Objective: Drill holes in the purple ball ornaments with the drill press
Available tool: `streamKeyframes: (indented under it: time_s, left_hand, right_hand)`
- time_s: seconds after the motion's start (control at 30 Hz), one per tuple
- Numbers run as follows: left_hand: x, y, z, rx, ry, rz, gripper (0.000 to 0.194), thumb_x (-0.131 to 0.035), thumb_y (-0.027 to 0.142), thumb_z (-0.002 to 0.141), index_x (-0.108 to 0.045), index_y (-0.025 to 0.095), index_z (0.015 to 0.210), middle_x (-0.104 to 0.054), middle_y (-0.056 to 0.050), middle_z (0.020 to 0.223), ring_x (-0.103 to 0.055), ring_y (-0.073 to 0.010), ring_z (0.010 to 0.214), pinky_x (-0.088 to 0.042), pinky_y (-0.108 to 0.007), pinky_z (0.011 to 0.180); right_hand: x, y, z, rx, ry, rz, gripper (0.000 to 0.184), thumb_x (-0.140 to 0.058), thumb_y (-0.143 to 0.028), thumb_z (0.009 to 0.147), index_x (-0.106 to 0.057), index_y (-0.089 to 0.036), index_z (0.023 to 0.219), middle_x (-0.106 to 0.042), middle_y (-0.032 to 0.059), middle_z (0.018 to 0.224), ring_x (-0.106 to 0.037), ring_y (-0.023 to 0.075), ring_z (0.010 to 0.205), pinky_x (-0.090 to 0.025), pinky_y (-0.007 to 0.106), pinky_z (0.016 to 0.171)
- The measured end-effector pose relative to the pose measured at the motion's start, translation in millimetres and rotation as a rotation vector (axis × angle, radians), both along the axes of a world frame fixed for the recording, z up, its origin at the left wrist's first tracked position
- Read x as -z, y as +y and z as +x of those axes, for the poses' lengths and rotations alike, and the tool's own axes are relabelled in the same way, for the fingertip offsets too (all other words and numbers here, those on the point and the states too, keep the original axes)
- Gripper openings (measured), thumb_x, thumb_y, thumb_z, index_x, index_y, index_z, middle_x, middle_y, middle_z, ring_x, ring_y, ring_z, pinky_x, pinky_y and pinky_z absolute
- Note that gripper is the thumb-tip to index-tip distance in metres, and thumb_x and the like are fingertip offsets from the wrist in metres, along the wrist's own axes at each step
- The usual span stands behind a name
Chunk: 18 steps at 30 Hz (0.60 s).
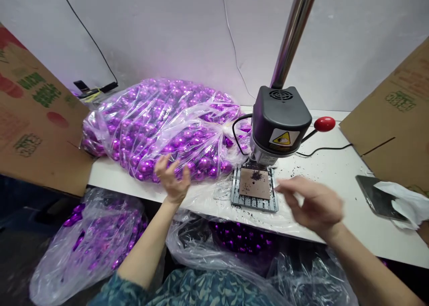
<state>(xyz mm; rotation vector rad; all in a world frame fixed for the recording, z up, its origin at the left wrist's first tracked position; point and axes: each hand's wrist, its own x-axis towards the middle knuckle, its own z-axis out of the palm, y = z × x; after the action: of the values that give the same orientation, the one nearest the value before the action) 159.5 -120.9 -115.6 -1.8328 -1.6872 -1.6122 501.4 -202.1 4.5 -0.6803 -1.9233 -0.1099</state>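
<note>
My left hand (172, 178) is raised in front of a big clear bag of shiny purple balls (174, 132), with its fingers apart and nothing in them. My right hand (311, 203) is beside the right edge of a small bench drill press (279, 123). Its fingers are curled in and slightly blurred, and whatever they pinch, if anything, is too small to make out. Under the drill head, a brown square board (246, 187) with a dark hole lies on the slotted metal base (254, 204). Dark shavings are scattered over the board and base.
Cardboard boxes stand at the left (43, 118) and right (398, 118). A red-knobbed lever (324, 124) juts from the drill press. A phone (378, 199) lies beneath white tissue (407, 201) on the white table (335, 163). Below the edge hang an open plastic bag (191, 243) and another bag (90, 239), both with purple pieces.
</note>
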Motion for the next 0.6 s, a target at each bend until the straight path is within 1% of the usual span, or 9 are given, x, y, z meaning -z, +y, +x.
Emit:
streamKeyframes:
  time_s: [0.07, 0.13, 0.2, 0.23, 0.27, 0.33, 0.43, 0.53, 0.6]
  left_hand:
    - [17.8, -16.9, -39.3, -0.281, -0.123, 0.017, 0.052, -0.067, 0.042, 0.090, -0.046, 0.018, 0.132, -0.042, -0.020, 0.146, -0.034, -0.0367, 0.148, -0.023, -0.064, 0.126]
    - [37.2, -26.2, -70.5, -0.450, -0.315, -0.079, 0.067, -0.066, 0.048, 0.090, -0.038, 0.016, 0.142, -0.038, -0.022, 0.150, -0.036, -0.0370, 0.148, -0.027, -0.061, 0.126]
    - [52.7, -24.7, -90.5, -0.477, -0.527, -0.234, 0.077, -0.064, 0.052, 0.090, -0.030, 0.017, 0.150, -0.037, -0.024, 0.153, -0.046, -0.0359, 0.142, -0.038, -0.057, 0.121]
    - [57.8, -20.0, -96.4, -0.451, -0.604, -0.297, 0.080, -0.063, 0.053, 0.090, -0.027, 0.017, 0.152, -0.036, -0.025, 0.154, -0.049, -0.0351, 0.140, -0.042, -0.055, 0.118]
    - [60.9, -13.3, -100.2, -0.414, -0.649, -0.335, 0.081, -0.062, 0.054, 0.091, -0.024, 0.017, 0.154, -0.036, -0.025, 0.156, -0.050, -0.0344, 0.141, -0.044, -0.054, 0.118]
    - [61.4, 3.6, -103.3, -0.342, -0.656, -0.324, 0.078, -0.057, 0.053, 0.094, -0.024, 0.016, 0.155, -0.036, -0.024, 0.159, -0.045, -0.0325, 0.146, -0.040, -0.051, 0.121]
    - [53.7, 29.8, -103.6, -0.305, -0.624, -0.213, 0.064, -0.051, 0.047, 0.098, -0.036, 0.015, 0.151, -0.046, -0.020, 0.154, -0.046, -0.0283, 0.146, -0.035, -0.046, 0.124]
    - [41.4, 53.9, -104.6, -0.345, -0.616, -0.097, 0.048, -0.046, 0.047, 0.098, -0.058, 0.012, 0.128, -0.064, -0.016, 0.129, -0.060, -0.0265, 0.128, -0.042, -0.043, 0.117]
    - [29.1, 72.2, -104.5, -0.310, -0.615, -0.022, 0.040, -0.044, 0.047, 0.099, -0.064, 0.012, 0.104, -0.067, -0.009, 0.102, -0.066, -0.0230, 0.107, -0.049, -0.040, 0.107]
  right_hand:
    - [28.3, -6.2, -17.2, -0.094, -0.196, -0.120, 0.044, -0.065, -0.009, 0.084, -0.064, -0.029, 0.123, -0.070, -0.0060, 0.071, -0.064, 0.0051, 0.063, -0.051, 0.018, 0.055]
    - [54.8, -2.4, -41.8, -0.090, -0.257, -0.230, 0.026, -0.061, -0.014, 0.089, -0.068, -0.023, 0.112, -0.072, -0.0011, 0.077, -0.065, 0.0078, 0.067, -0.053, 0.022, 0.058]
    - [76.1, 11.1, -72.1, -0.069, -0.288, -0.344, 0.018, -0.056, -0.022, 0.094, -0.068, -0.020, 0.108, -0.072, 0.0019, 0.086, -0.067, 0.0075, 0.076, -0.056, 0.021, 0.065]
    - [84.4, 20.8, -88.3, -0.045, -0.298, -0.401, 0.020, -0.055, -0.027, 0.096, -0.067, -0.019, 0.109, -0.072, 0.0026, 0.092, -0.066, 0.0074, 0.080, -0.057, 0.022, 0.071]
    - [91.2, 31.9, -104.5, -0.015, -0.305, -0.457, 0.027, -0.056, -0.036, 0.095, -0.064, -0.017, 0.112, -0.070, 0.0042, 0.102, -0.066, 0.0083, 0.087, -0.060, 0.026, 0.078]
    - [100.8, 55.9, -134.9, 0.077, -0.306, -0.555, 0.042, -0.058, -0.045, 0.093, -0.060, -0.017, 0.124, -0.065, 0.0082, 0.121, -0.065, 0.0142, 0.105, -0.061, 0.036, 0.091]
    - [110.0, 89.3, -169.2, 0.233, -0.304, -0.664, 0.048, -0.059, -0.046, 0.092, -0.056, -0.018, 0.131, -0.061, 0.0100, 0.131, -0.063, 0.0180, 0.115, -0.059, 0.042, 0.097]
    - [117.6, 111.7, -186.5, 0.305, -0.309, -0.720, 0.047, -0.059, -0.046, 0.092, -0.057, -0.018, 0.130, -0.061, 0.0100, 0.131, -0.062, 0.0180, 0.116, -0.058, 0.042, 0.099]
    - [121.2, 120.5, -189.9, 0.317, -0.310, -0.728, 0.046, -0.058, -0.046, 0.093, -0.057, -0.019, 0.129, -0.061, 0.0099, 0.131, -0.062, 0.0177, 0.116, -0.058, 0.042, 0.099]
